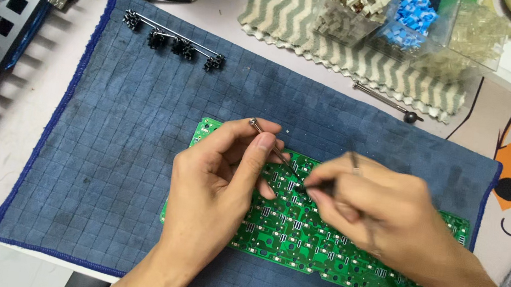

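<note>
Green circuit board (296,236) lies on blue cloth (116,148). Left hand (219,184) pinches a thin metal tool (271,145); right hand (380,217) grips another, blurred. Four black stabilizers (171,40) lie apart, unfitted; board sockets appear unfilled.

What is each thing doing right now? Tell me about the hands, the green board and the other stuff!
left hand: pinching a thin metal tool
right hand: gripping a dark tool, blurred
green circuit board: flat on the blue cloth
black stabilizer bars: lying untouched
clear boxes: open, full of small parts

Blurred right hand (375,207) over much of green circuit board (296,236)
</note>
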